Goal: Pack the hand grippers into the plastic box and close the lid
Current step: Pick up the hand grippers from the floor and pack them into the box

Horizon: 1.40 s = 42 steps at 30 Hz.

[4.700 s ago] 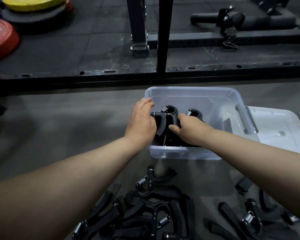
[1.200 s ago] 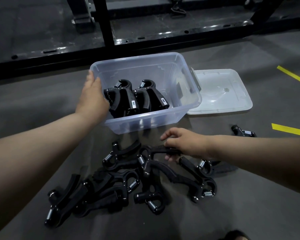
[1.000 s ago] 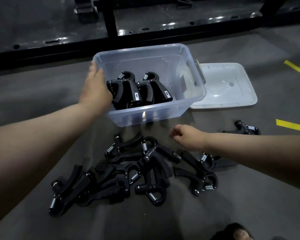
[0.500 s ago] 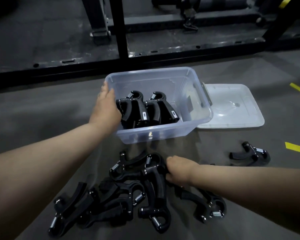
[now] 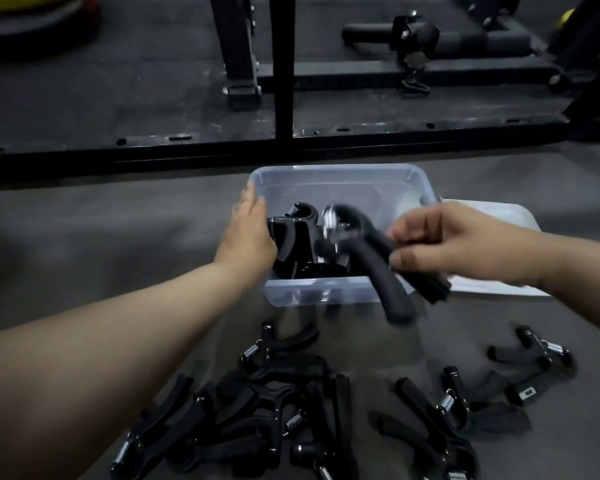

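In front of the plastic box (image 5: 319,293), closest to the camera, a loose pile of hand grippers (image 5: 278,407) lies tangled on the grey floor (image 5: 84,237), with black handles crossing and steel springs showing. To the front right of the box lies a smaller cluster of grippers (image 5: 451,407), and a lone gripper (image 5: 530,355) sits a little apart, further right.

Two bare forearms reach forward above them. The left hand (image 5: 246,237) lies at the box's left wall, fingers straight and pressed together with the tips up by the rim. Its palm is against the packed grippers (image 5: 302,237), which stand upright in the box's near left part.

The right hand (image 5: 465,244) hovers over the box's near right corner, thumb and curled fingers pinching one handle of the held gripper (image 5: 361,251). The gripper's spring end is over the inside of the box, and its free handle slants down across the near wall. It is blurred.

Just right of the box the lid (image 5: 520,220) lies flat on the floor, partly hidden by the right hand.

Beyond the box a black rack frame (image 5: 281,81) stands on dark matting, with a padded roller bar (image 5: 471,39) to the far right and weight plates (image 5: 32,19) to the far left.
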Tool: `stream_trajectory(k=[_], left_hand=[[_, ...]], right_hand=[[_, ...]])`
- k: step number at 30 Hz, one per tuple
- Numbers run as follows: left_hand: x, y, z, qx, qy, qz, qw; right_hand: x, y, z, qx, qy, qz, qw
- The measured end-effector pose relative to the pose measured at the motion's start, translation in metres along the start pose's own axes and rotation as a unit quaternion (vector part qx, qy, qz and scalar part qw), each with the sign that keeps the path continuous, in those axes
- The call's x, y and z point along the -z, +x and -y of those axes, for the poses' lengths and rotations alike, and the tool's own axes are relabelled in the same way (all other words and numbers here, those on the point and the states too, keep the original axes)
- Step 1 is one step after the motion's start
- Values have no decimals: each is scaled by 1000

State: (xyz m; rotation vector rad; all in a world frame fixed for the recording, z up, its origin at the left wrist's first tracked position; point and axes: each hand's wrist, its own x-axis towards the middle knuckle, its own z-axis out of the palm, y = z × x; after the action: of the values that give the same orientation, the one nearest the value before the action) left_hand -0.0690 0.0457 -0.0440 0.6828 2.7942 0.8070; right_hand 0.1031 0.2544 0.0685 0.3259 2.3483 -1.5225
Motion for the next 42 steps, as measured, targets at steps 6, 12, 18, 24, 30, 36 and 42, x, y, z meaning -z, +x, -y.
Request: stream_trajectory(k=[6, 12, 18, 24, 30, 36, 42], left_hand=[[1, -2, -2, 2, 0, 6, 1000], [-1, 0, 0, -9, -2, 0, 1000], [-2, 3, 3, -7, -3, 1, 1000], [-1, 1, 1, -8, 2, 0, 1000], [-1, 1, 1, -1, -1, 3, 1000], [0, 0, 1, -1, -2, 3, 1000], [1, -2, -1, -5, 4, 2, 1000]], right_hand=[[3, 74, -39, -121, -104, -248, 956], [-6, 109, -67, -134, -247, -210, 937], [-5, 112, -72, -124, -265, -168, 941], [-13, 113, -76, -135, -222, -152, 954], [-20, 114, -77, -139, -259, -161, 942], [-26, 113, -77, -138, -255, -173, 941], [-39, 92, -70, -47, -254, -225, 940]])
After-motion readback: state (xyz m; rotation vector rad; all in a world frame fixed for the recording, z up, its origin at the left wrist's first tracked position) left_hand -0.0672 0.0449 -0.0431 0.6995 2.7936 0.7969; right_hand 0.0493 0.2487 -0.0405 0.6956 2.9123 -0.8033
